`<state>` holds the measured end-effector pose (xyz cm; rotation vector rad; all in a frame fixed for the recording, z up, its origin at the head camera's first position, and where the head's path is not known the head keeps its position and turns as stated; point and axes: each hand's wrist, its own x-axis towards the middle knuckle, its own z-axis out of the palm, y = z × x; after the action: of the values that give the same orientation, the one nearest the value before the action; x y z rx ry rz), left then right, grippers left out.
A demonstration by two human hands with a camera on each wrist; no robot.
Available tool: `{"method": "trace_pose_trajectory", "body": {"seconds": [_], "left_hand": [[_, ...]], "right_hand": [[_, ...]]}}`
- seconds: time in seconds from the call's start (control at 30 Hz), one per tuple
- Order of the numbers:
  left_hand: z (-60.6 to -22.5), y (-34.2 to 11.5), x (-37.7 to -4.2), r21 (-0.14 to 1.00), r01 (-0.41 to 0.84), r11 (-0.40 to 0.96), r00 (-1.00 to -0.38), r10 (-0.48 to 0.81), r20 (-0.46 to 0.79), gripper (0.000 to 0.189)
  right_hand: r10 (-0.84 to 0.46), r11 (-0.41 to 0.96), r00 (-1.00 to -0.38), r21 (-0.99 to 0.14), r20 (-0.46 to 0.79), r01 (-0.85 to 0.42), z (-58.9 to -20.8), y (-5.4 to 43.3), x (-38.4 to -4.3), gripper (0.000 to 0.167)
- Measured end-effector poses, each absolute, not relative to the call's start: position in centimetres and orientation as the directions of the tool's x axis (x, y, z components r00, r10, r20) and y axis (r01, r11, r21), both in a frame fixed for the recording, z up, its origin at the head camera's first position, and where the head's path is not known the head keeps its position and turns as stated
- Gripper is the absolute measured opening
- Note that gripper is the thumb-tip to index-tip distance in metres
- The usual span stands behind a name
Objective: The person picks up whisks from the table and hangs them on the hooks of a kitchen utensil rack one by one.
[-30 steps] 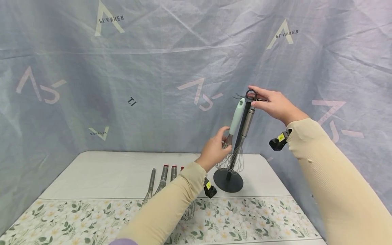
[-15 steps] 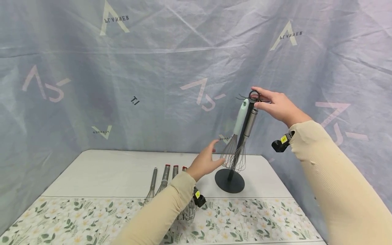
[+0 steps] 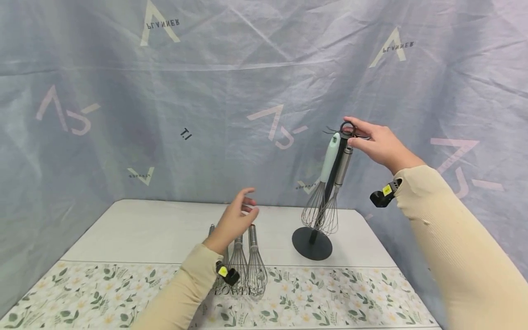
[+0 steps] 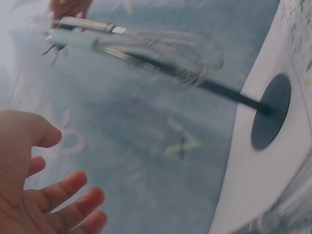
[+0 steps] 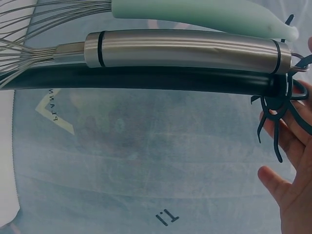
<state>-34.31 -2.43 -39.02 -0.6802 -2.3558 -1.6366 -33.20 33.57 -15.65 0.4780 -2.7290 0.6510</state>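
A black stand with hooks (image 3: 312, 244) stands at the right, its pole leaning slightly. On it hang a whisk with a mint-green handle (image 3: 330, 158) and a whisk with a steel handle (image 3: 343, 168), side by side. My right hand (image 3: 381, 145) holds the top of the stand by its hooks (image 5: 275, 113), thumb in front and fingers behind. My left hand (image 3: 236, 221) is in the air over the whisks on the table, its fingers loosely bent with nothing between them. Below it lies a steel whisk (image 3: 256, 270), with another whisk (image 3: 238, 262) beside it.
The table (image 3: 152, 229) has a white back part and a flowered strip (image 3: 330, 298) in front. A grey-blue curtain (image 3: 222, 91) hangs behind and along the sides. My left forearm covers part of the row of whisks.
My left hand has let go of the mint-handled whisk and moved left, over the whisks on the table. The mint-handled whisk stays hanging. My right hand keeps its hold on the stand's top.
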Motion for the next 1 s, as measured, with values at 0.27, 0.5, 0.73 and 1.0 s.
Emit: {"method": "trace_pose_trajectory", "body": {"seconds": [0.27,0.5,0.73,1.0], "left_hand": [[-41.3,-9.1,-34.4,0.849,0.385,0.361,-0.923,0.145,0.357,0.053],[-44.4,-11.8,-35.4,0.878,0.233,0.417,-0.97,0.04,0.238,0.055],[-46.8,-12.6,-36.4,0.86,0.131,0.493,-0.991,0.037,0.13,0.058],[-47.6,-13.2,-36.7,0.868,0.116,0.483,-0.993,0.026,0.118,0.058]], "right_hand": [[-0.24,0.839,-0.901,-0.39,0.362,-0.38,-15.9,33.9,-33.3,0.062],[-0.239,0.831,-0.905,-0.408,0.351,-0.378,-16.1,33.7,-33.3,0.063],[-0.22,0.85,-0.91,-0.388,0.351,-0.355,-15.8,33.4,-33.3,0.061],[-0.211,0.855,-0.912,-0.385,0.353,-0.347,-15.6,33.0,-33.4,0.066]]}}
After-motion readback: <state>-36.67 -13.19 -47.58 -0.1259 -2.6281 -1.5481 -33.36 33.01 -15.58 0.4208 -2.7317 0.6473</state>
